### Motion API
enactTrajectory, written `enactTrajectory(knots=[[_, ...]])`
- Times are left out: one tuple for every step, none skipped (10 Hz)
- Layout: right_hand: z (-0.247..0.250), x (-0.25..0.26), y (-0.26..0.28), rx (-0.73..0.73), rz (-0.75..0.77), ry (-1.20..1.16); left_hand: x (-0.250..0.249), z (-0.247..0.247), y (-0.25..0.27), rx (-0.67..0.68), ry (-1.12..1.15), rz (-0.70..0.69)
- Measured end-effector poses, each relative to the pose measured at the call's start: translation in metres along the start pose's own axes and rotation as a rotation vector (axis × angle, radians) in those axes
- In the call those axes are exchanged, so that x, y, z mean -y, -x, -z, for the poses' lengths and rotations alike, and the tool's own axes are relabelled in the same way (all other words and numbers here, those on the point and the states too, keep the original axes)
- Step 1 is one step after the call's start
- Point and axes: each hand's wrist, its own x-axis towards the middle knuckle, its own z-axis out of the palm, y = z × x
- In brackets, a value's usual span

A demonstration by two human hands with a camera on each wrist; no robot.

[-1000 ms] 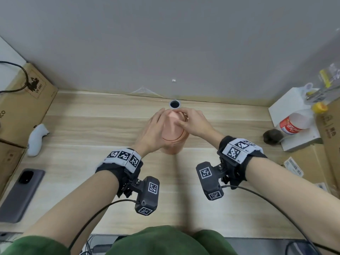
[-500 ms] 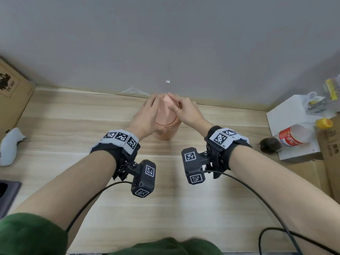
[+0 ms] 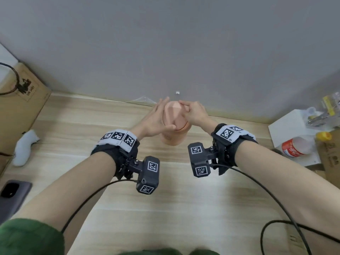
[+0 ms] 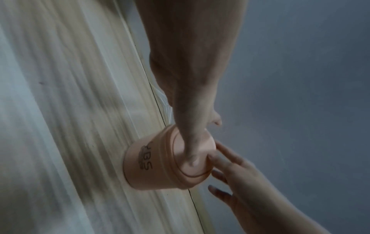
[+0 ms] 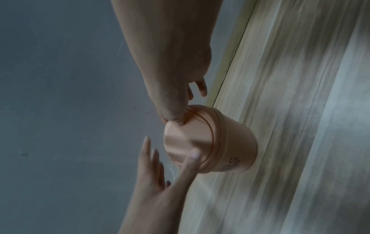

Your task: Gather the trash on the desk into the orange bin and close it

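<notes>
The orange bin (image 3: 172, 138) stands upright on the wooden desk (image 3: 128, 208), close to the grey back wall. Its domed lid (image 3: 174, 115) sits on top. My left hand (image 3: 156, 120) is at the lid's left side, fingers straight and pointing up, thumb pressing on the lid (image 4: 198, 150). My right hand (image 3: 195, 113) is at the lid's right side, fingertips touching its top edge. In the right wrist view the right thumb touches the lid's rim (image 5: 202, 117) on the bin (image 5: 236, 142). What is inside the bin is hidden.
A crumpled clear plastic scrap (image 3: 144, 99) lies against the wall behind the bin. On the left are a cardboard box (image 3: 22, 100), a white controller (image 3: 24, 148) and a phone (image 3: 11, 196). On the right are a white box (image 3: 290, 131) and a red-labelled bottle (image 3: 298, 147).
The bin now stands farther back, near the wall, with both hands still at its lid. My left fingers have straightened off the lid, leaving the thumb on it.
</notes>
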Motion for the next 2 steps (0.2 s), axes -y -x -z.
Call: enactTrajectory(knots=[[0.011, 0.005, 0.013, 0.012, 0.022, 0.002, 0.022, 0.009, 0.027, -0.162, 0.250, 0.162], [0.025, 0.022, 0.031, -0.078, 0.070, -0.097, 0.059, 0.000, 0.063, -0.154, 0.386, 0.375]])
